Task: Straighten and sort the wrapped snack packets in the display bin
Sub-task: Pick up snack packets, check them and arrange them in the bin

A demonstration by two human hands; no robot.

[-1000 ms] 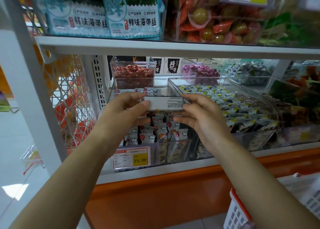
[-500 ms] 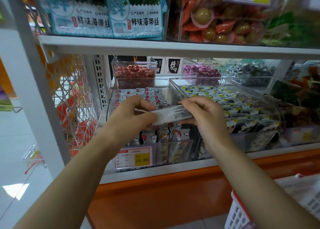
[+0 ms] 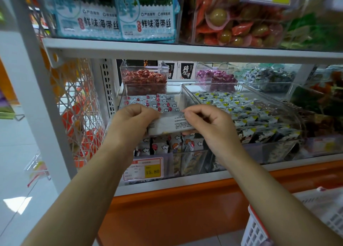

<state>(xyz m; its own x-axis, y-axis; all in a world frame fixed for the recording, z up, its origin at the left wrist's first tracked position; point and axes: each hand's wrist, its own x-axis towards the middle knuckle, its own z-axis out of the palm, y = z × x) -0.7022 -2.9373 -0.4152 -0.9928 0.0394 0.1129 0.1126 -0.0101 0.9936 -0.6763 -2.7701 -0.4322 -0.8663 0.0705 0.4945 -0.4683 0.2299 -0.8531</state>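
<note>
The left hand (image 3: 133, 121) is curling its fingers over the left end of a white packet bundle (image 3: 169, 124), with the thumb tucked beneath it. The right hand (image 3: 209, 126) is pinching the bundle's right end, its fingers bent over the top edge and its thumb pressing from below. Both hands are therefore clenched around the same bundle, with neither one released. The bundle is showing a pale back printed with small text, and it is probably several packets pressed together, though the blur is hiding their edges.

The bundle is hanging between the 2 hands, above the middle of the clear display bin (image 3: 152, 86) and not touching its walls. Behind the hands, flat cloud-print packets (image 3: 161, 102) are lying in overlapping rows at the rear of the bin. Below the bundle, upright packets (image 3: 165, 146) are standing against the bin's front wall.

A yellow price tag (image 3: 143, 169) reading 15.80 is sitting on the bin's front. Just to the right, a neighbouring bin (image 3: 278, 145) is holding black-and-yellow packets (image 3: 241, 112) in slanting rows.
</note>
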